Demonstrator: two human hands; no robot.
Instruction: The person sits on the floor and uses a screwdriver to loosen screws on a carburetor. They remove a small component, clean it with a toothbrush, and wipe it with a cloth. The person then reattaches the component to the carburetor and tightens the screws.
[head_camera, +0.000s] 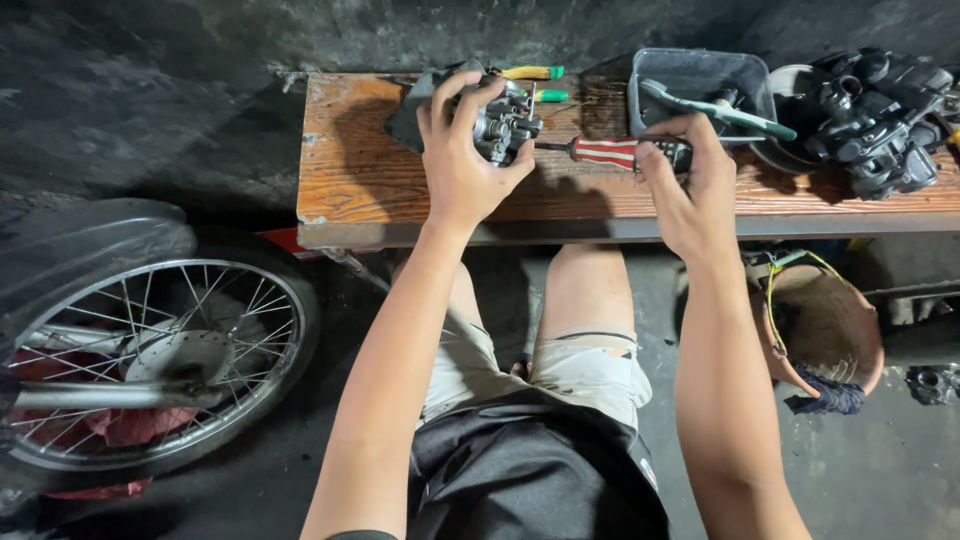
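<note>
Over a wooden bench (380, 190), left hand (462, 160) fingers clasp a carburetor (503, 125); right hand (690, 180) fingers grip a red-handled screwdriver (610, 152).

both arms are stretched out forward, away from the body, bare from the elbow down. left hand (460, 165) is up at the far end of its reach, back of the hand facing the camera, fingers spread and curled round what it's holding, thumb out on the right side. wrist is pretty straight, forearm running back down toward the near left. right hand (690, 185) sits a bit further right and a touch nearer, knuckles up, fingers bent in a closed grip with the thumb tucked on the left. both knees show between the forearms, legs bent.
</note>
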